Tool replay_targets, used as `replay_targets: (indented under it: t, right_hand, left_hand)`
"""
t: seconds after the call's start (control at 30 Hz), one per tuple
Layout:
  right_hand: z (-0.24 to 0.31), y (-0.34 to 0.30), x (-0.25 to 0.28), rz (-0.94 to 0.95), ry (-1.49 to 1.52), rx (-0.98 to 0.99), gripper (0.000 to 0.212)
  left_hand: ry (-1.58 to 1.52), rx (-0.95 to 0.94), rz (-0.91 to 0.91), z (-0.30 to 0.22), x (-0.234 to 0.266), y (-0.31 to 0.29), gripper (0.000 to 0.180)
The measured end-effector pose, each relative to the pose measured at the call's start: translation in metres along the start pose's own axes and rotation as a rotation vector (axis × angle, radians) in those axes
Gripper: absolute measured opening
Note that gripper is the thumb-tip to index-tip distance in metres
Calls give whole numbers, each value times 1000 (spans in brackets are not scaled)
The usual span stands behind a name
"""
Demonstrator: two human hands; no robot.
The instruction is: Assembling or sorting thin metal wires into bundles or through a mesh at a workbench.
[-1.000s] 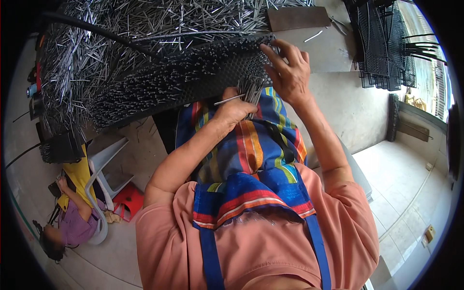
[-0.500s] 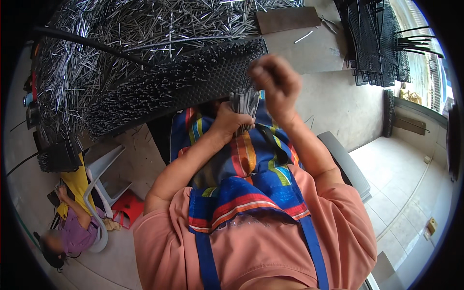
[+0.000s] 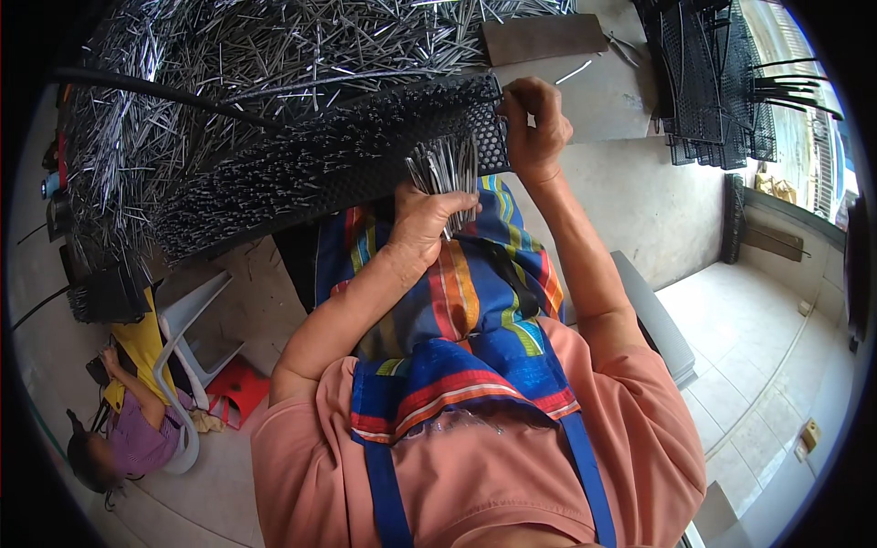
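In the head view, my only one, I find the bundle (image 3: 443, 173) of thin grey strips at the centre of the frame, just above the lap and in front of the lower edge of the panel (image 3: 490, 142). The left hand (image 3: 423, 217) is wrapped around its lower part, thumb across the front, with the upper ends fanned out loosely. The right hand (image 3: 537, 128) sits right of centre at the panel's right end, fingers bent in toward the thumb; the fingertips merge with the dark rim, so I cannot tell whether they pinch a strip.

The panel slants from the left to the upper centre, thick with upright stubs (image 3: 265, 178) except at its right end, where open holes show. Behind it, a heap (image 3: 301, 41) of loose strips fills the upper left; pliers (image 3: 625, 50) and a brown board (image 3: 544, 36) lie on the table (image 3: 603, 100) at the upper right.

I judge each strip light, stiff and springy, smooth enough to slide against its neighbours, and hard to break. I would hold the bundle low, firmly enough that none slip out, and take a single strip near its upper end, where the tips stand apart.
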State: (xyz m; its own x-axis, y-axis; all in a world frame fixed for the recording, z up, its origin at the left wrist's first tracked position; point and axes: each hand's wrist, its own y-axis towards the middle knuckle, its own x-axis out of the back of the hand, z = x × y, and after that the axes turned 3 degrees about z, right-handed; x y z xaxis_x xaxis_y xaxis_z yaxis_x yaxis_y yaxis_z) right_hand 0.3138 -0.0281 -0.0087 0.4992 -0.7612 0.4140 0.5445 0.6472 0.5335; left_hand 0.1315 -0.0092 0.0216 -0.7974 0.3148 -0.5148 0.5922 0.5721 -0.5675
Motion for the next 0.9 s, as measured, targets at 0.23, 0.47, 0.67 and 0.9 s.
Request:
replay_targets:
  t: [0.23,0.47,0.67,0.9]
  right_hand:
    - [9,8,0,64,-131,158,19]
    - [15,12,5,206,-306,229,27]
    - [19,9,12,324,-496,248,27]
    - [27,-13,32,650,524,-882,7]
  left_hand:
    - [0,37,30,5,5,5,34]
    - [-28,42,13,3,4,4,31]
    - [-40,60,21,1,4,4,34]
    - [-52,-16,32,-3,-1,-3,37]
